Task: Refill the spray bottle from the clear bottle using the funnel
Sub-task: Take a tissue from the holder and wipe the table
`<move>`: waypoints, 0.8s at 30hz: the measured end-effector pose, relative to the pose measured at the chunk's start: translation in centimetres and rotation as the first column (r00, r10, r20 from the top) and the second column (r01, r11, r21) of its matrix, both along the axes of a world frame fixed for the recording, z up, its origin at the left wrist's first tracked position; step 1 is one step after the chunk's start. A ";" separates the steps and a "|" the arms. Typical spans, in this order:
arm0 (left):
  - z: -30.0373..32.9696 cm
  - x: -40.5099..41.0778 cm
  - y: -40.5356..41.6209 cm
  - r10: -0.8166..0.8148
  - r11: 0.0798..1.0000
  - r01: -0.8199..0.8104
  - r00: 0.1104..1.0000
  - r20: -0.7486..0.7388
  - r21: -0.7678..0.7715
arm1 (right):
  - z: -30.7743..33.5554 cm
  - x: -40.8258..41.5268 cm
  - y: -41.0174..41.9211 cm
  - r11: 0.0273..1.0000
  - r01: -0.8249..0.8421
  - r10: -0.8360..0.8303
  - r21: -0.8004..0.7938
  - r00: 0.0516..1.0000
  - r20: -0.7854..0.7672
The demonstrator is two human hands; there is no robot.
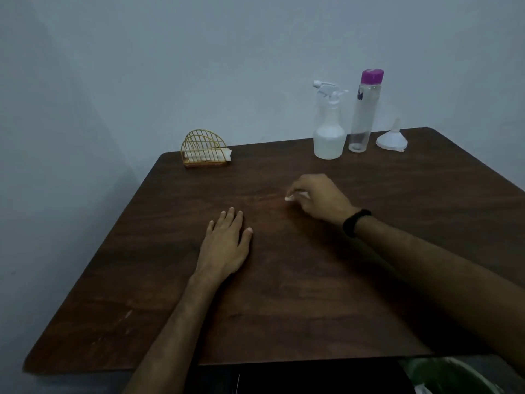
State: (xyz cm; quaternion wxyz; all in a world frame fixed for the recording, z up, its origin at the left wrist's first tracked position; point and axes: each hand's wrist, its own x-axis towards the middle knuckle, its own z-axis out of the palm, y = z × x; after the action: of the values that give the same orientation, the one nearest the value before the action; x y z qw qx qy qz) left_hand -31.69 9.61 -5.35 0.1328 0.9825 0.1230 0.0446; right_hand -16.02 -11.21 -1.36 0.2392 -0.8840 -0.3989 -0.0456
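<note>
A white spray bottle (pixel 328 129) with its trigger head on stands at the back right of the dark wooden table (pixel 284 294). Just right of it stands a tall clear bottle (pixel 363 112) with a purple cap. A white funnel (pixel 392 137) lies mouth down further right. My right hand (pixel 318 200) is near the table's middle, fingers curled round a small crumpled white tissue (pixel 292 197) pressed against the tabletop. My left hand (pixel 227 240) rests flat on the table, fingers straight, holding nothing.
A gold wire napkin holder (pixel 204 150) with white napkins stands at the back left corner. A green bin (pixel 454 376) shows below the table's front right edge. A pale wall stands close behind the table. A black band is on my right wrist.
</note>
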 end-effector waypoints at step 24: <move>1.0 -0.5 2.9 0.086 0.994 -0.073 0.979 -0.184 0.075 | -1.1 -0.7 7.4 0.998 0.028 -0.023 0.053 0.996 -0.089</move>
State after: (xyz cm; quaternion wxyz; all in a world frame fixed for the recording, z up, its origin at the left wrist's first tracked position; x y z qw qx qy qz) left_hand -32.17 12.53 -4.39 0.0855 0.9805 0.1727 -0.0386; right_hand -16.77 -3.78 -2.42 0.2798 -0.8834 -0.3754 -0.0200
